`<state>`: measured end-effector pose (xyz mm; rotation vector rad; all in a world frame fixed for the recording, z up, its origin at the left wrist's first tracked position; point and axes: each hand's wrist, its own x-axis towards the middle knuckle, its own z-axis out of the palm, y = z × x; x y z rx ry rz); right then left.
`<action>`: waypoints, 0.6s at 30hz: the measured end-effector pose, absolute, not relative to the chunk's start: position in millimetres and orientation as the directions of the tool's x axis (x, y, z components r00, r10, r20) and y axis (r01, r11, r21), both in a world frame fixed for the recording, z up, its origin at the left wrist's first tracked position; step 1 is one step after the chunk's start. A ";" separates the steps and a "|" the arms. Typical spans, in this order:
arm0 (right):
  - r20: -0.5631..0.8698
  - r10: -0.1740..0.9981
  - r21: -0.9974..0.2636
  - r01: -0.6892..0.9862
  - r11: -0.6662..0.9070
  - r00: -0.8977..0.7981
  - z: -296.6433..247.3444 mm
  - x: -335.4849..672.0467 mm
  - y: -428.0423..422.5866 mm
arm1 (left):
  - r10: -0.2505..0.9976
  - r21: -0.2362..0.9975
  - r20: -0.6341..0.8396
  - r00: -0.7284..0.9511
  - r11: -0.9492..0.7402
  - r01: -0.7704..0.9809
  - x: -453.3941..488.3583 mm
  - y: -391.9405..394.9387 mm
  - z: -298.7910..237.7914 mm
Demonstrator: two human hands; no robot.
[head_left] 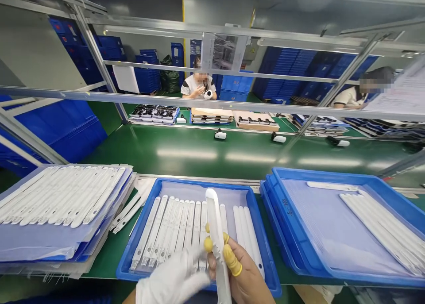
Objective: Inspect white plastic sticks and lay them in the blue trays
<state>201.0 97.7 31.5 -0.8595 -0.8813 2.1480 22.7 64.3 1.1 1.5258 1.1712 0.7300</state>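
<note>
White plastic strip (217, 246) between the hands (172, 277) (247, 273) (probably gripped).

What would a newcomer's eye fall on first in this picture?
The white plastic strip held upright in the right hand, with its yellow finger cots, stands out first at bottom centre. Just behind it sits a blue tray of similar strips, and a green workbench stretches beyond.

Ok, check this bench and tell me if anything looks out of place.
One white strip in the right blue tray lies crosswise at the far end, across the other strips. Loose strips also lie beside the left stack, on the green belt.
</note>
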 end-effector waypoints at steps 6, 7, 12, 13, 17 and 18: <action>-0.313 0.785 -0.754 -0.363 -0.547 -0.535 40.3 195.4 120.4 | 0.831 0.979 -0.200 0.519 0.147 0.143 48.2 45.4 -2.1; -0.319 0.789 -0.743 -0.378 -0.552 -0.524 44.1 193.5 124.4 | 0.822 0.977 -0.212 0.529 0.170 0.128 49.6 43.9 -1.9; -0.291 0.824 -0.697 -0.483 -0.531 -0.486 63.8 184.2 141.9 | 0.847 0.954 -0.249 0.470 0.298 -0.031 52.8 37.8 13.1; -0.280 0.833 -0.688 -0.505 -0.521 -0.478 66.4 182.6 144.9 | 0.861 0.952 -0.246 0.445 0.301 -0.058 53.1 37.0 17.2; -0.252 0.849 -0.652 -0.568 -0.503 -0.464 71.6 177.4 153.8 | 0.895 0.947 -0.229 0.384 0.296 -0.125 53.4 36.2 26.4; -0.252 0.850 -0.643 -0.576 -0.505 -0.463 72.0 176.3 155.3 | 0.899 0.946 -0.219 0.379 0.291 -0.144 53.4 36.4 26.9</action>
